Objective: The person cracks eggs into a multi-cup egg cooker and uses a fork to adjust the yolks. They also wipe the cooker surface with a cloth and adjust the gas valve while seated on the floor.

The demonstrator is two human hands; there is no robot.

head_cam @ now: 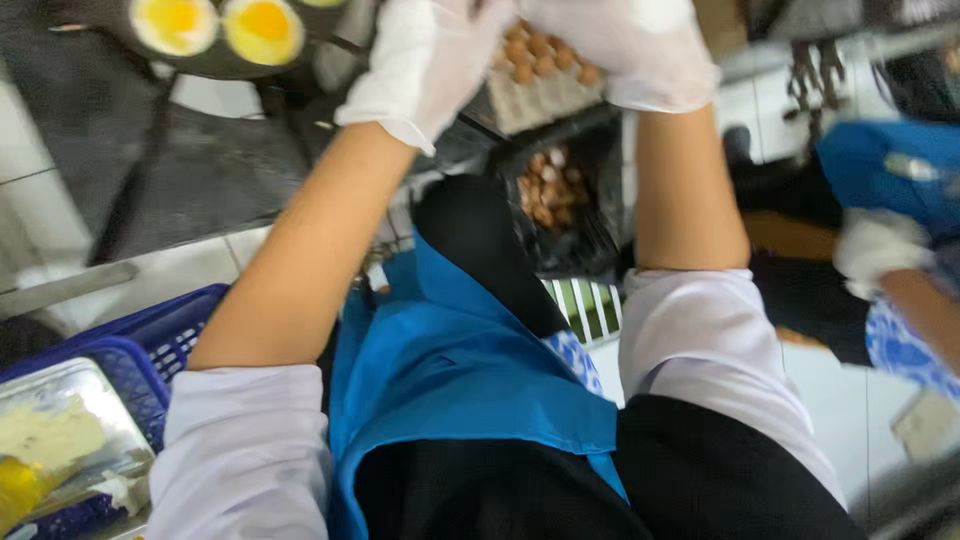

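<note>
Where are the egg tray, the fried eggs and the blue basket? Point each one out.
egg tray [545, 88], head view, on the tray's pale front part.
fried eggs [262, 28], head view, on the yolk of the right-hand egg.
blue basket [160, 345], head view, on its mesh wall.

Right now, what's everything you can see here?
eggs in pan: two, yellow yolks, top left
egg tray: one, grey with brown eggs, under the gloved hands
black bin: one, holds eggshells, below the tray
blue basket: one, lower left
metal tray: one, silver, in the basket
other person's glove: one, white, right edge
apron: one, blue, centre
left hand: white glove, top centre
right hand: white glove, over the egg tray
</note>
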